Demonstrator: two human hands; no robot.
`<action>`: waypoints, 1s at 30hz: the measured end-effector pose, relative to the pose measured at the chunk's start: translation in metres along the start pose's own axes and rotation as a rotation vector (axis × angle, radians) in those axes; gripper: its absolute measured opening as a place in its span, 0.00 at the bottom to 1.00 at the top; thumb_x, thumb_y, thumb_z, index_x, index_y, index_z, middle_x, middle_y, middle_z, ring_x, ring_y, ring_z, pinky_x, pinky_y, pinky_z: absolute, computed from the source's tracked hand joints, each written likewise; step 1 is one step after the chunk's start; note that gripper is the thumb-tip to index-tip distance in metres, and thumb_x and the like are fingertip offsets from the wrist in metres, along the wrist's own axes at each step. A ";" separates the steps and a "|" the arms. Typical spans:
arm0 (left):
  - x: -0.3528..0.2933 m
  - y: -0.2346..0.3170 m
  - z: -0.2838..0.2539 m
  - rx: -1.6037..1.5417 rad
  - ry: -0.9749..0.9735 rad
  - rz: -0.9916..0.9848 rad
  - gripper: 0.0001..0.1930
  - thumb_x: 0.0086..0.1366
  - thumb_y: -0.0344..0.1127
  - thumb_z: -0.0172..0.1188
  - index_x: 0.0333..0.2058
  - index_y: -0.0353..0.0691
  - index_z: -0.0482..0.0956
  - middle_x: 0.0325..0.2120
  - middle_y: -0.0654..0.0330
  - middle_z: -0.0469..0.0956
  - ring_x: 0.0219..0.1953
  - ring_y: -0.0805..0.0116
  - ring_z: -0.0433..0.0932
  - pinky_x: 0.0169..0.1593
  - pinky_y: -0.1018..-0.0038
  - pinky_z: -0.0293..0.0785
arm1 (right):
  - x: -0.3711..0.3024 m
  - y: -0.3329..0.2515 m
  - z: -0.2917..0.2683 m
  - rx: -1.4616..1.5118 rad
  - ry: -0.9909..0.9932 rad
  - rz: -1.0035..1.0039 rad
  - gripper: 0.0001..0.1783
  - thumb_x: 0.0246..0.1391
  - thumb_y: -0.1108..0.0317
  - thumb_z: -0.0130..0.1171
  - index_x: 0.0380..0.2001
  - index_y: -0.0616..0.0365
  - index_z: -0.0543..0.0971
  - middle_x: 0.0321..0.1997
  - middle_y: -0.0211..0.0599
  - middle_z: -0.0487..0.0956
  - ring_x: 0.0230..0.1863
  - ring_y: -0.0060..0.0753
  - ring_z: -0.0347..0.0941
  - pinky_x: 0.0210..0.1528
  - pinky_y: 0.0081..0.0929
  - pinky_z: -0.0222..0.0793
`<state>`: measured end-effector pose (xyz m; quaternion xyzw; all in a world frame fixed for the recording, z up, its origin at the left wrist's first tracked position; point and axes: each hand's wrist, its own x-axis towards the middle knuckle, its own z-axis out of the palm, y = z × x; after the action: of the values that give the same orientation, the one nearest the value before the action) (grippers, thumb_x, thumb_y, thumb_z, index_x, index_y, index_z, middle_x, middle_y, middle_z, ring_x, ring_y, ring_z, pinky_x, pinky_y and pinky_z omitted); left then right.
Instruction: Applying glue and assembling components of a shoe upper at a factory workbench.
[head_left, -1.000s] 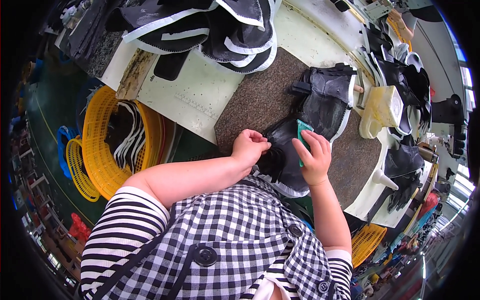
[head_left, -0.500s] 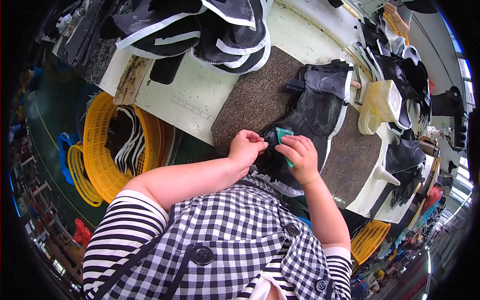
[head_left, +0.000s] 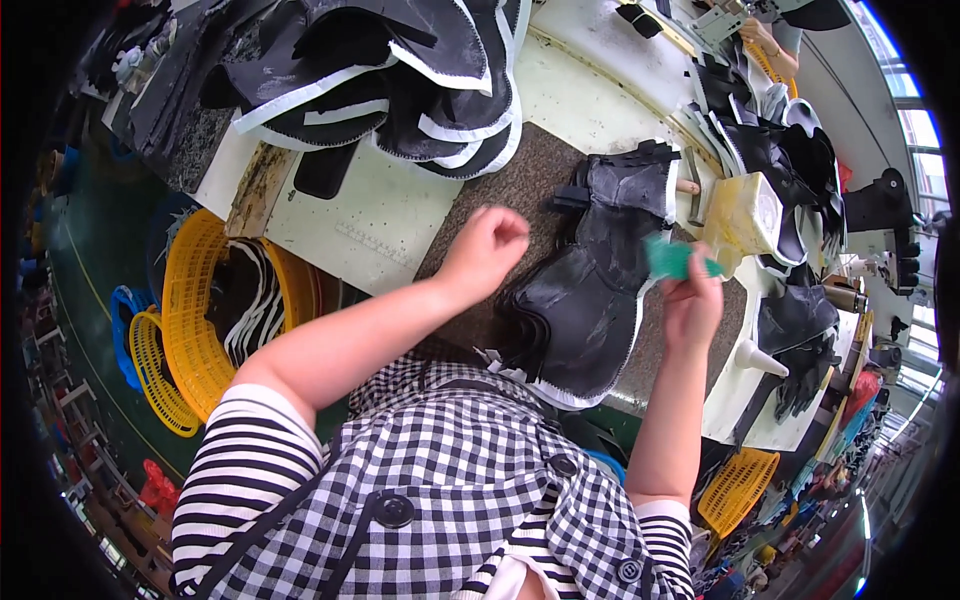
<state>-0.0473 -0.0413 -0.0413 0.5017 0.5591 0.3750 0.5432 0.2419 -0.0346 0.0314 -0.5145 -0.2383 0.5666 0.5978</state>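
Both hands have parted, right hand [head_left: 692, 305] apparently lifting green piece [head_left: 668, 257].

head cam | fisheye | looks steeply down, close over workbench [head_left: 400, 215]

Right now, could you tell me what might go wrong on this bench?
The right hand holds a green sponge close to the yellowish tub, so a careless reach could tip it. The stack of black pieces overhangs the mat's near edge and might slide off.
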 end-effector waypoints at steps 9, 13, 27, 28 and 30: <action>0.080 0.019 0.043 0.457 0.115 0.326 0.09 0.50 0.35 0.69 0.30 0.40 0.81 0.27 0.57 0.74 0.36 0.54 0.74 0.41 0.61 0.70 | 0.016 0.007 0.007 -0.400 0.123 -0.400 0.19 0.56 0.75 0.61 0.50 0.56 0.69 0.44 0.37 0.75 0.39 0.28 0.76 0.39 0.22 0.77; 0.078 0.023 0.036 0.500 0.099 0.345 0.15 0.45 0.36 0.73 0.31 0.40 0.80 0.31 0.55 0.74 0.39 0.52 0.73 0.45 0.61 0.70 | 0.028 -0.022 -0.053 -0.306 0.564 -0.499 0.18 0.57 0.74 0.60 0.49 0.57 0.69 0.43 0.36 0.74 0.40 0.27 0.74 0.38 0.22 0.75; 0.099 0.024 0.067 -0.021 0.173 -0.077 0.12 0.57 0.34 0.67 0.35 0.31 0.78 0.28 0.57 0.81 0.30 0.70 0.80 0.36 0.72 0.76 | 0.072 -0.035 -0.153 -1.122 0.853 -0.659 0.16 0.52 0.74 0.60 0.44 0.61 0.71 0.39 0.39 0.76 0.39 0.33 0.75 0.43 0.30 0.71; 0.096 0.025 0.067 -0.123 0.103 -0.139 0.10 0.62 0.31 0.62 0.39 0.32 0.74 0.29 0.60 0.78 0.30 0.74 0.78 0.36 0.78 0.74 | 0.067 -0.036 -0.157 -0.872 0.775 -0.395 0.16 0.51 0.74 0.60 0.45 0.60 0.71 0.39 0.37 0.76 0.37 0.30 0.75 0.39 0.27 0.72; 0.090 0.025 0.070 -0.228 0.126 -0.172 0.09 0.63 0.30 0.60 0.38 0.32 0.72 0.28 0.59 0.78 0.29 0.74 0.79 0.34 0.78 0.75 | 0.054 -0.043 -0.137 -0.603 0.627 -0.202 0.17 0.50 0.75 0.59 0.45 0.57 0.71 0.38 0.33 0.75 0.33 0.23 0.73 0.31 0.18 0.71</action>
<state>0.0336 0.0425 -0.0470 0.3627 0.5868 0.4188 0.5906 0.3925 -0.0250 0.0047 -0.7869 -0.2492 0.2273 0.5168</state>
